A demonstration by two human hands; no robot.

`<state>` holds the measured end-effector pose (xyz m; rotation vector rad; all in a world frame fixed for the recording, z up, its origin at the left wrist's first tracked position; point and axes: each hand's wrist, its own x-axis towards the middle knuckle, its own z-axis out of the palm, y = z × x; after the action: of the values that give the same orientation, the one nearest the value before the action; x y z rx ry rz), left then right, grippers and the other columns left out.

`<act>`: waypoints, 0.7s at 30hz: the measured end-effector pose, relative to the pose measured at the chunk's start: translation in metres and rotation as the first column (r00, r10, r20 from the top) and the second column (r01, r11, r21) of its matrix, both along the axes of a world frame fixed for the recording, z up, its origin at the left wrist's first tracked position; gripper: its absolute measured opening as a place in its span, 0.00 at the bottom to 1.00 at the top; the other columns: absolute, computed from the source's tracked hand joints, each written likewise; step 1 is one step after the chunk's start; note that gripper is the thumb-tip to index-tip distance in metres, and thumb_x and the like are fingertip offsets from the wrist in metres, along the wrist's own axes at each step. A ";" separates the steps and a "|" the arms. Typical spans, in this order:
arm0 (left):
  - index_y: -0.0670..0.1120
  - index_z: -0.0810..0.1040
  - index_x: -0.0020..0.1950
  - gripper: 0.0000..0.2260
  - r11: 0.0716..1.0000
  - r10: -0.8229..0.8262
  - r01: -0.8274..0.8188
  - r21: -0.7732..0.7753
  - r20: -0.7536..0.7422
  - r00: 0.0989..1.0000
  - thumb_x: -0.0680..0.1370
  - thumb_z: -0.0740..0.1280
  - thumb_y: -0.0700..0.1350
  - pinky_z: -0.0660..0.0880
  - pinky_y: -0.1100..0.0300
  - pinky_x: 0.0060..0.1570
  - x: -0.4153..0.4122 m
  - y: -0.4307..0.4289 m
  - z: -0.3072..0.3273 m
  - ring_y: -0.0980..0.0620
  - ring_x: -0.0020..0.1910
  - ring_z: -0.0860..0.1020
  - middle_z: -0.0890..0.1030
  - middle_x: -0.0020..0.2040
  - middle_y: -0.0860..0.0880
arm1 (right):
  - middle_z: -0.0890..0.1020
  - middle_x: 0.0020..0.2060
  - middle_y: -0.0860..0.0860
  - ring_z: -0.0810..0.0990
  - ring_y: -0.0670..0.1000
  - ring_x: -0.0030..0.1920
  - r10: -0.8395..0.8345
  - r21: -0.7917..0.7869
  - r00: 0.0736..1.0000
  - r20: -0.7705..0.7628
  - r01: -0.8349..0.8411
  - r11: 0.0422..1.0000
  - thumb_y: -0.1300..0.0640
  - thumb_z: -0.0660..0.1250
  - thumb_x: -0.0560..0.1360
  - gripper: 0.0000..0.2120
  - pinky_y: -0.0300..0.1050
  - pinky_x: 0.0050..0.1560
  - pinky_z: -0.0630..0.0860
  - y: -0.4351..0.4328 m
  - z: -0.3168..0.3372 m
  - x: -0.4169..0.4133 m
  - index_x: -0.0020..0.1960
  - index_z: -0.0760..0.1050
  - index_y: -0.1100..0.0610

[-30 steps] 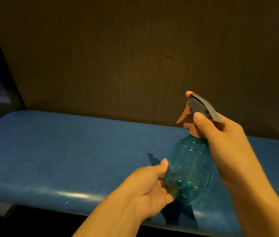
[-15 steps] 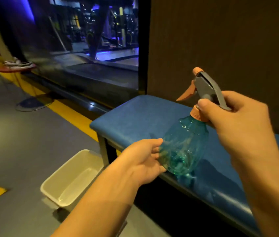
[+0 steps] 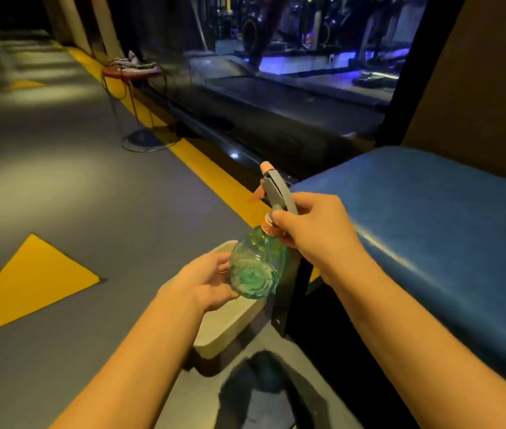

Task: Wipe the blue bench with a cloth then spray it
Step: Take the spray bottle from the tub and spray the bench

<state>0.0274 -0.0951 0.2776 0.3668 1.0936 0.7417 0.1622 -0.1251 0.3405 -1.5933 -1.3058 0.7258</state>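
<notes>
A teal see-through spray bottle (image 3: 257, 267) with an orange collar and grey trigger head hangs tilted in the air, left of the blue bench (image 3: 437, 218). My right hand (image 3: 313, 233) grips its neck just under the trigger head. My left hand (image 3: 208, 283) cups the rounded bottom of the bottle, fingers curled round it. The bottle is off the bench's left end, above a pale tub on the floor. No cloth shows in this view.
A cream plastic tub (image 3: 230, 329) sits on the grey floor under my hands, beside the bench's dark leg (image 3: 292, 292). A wire stool (image 3: 134, 97) stands farther back by the glass wall. Yellow floor markings (image 3: 28, 280) lie to the left.
My view has swung left from the bench top to its left end and the floor. Both hands carried the bottle off the bench, out over the tub.
</notes>
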 end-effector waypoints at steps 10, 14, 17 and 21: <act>0.37 0.69 0.67 0.17 0.988 0.130 -0.134 -0.071 -0.059 0.990 0.82 0.56 0.44 0.70 0.56 0.59 -0.009 0.072 -0.087 0.47 0.55 0.80 0.77 0.57 0.43 | 0.81 0.46 0.56 0.79 0.58 0.49 -0.033 -0.097 0.998 0.052 0.038 0.995 0.62 0.65 0.75 0.06 0.55 0.49 0.76 0.104 -0.160 -0.053 0.52 0.76 0.57; 0.36 0.63 0.71 0.21 0.982 0.127 -0.123 -0.142 0.017 0.992 0.82 0.54 0.48 0.66 0.51 0.65 -0.013 0.085 -0.123 0.43 0.69 0.70 0.73 0.65 0.38 | 0.77 0.46 0.50 0.73 0.49 0.46 0.017 -0.148 0.991 0.136 0.003 0.989 0.62 0.63 0.76 0.10 0.36 0.40 0.62 0.114 -0.205 -0.054 0.57 0.74 0.58; 0.36 0.58 0.74 0.25 0.984 0.114 -0.110 -0.144 0.026 0.993 0.82 0.51 0.52 0.61 0.51 0.69 -0.016 0.093 -0.150 0.42 0.73 0.63 0.63 0.74 0.39 | 0.76 0.44 0.50 0.74 0.50 0.45 0.038 -0.199 0.993 0.115 -0.014 0.980 0.64 0.60 0.77 0.09 0.39 0.43 0.65 0.123 -0.227 -0.056 0.55 0.74 0.59; 0.37 0.47 0.76 0.33 0.982 0.117 -0.103 -0.159 0.082 0.990 0.81 0.48 0.58 0.52 0.49 0.72 -0.022 0.104 -0.177 0.43 0.76 0.54 0.55 0.77 0.38 | 0.77 0.44 0.51 0.76 0.51 0.46 0.029 -0.266 0.992 0.121 0.004 0.964 0.66 0.60 0.77 0.11 0.46 0.48 0.72 0.137 -0.248 -0.057 0.58 0.74 0.61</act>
<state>0.0054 0.0090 0.1006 0.1400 1.0837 0.7582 0.1055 0.0115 0.0927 -1.8711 -1.3523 0.8501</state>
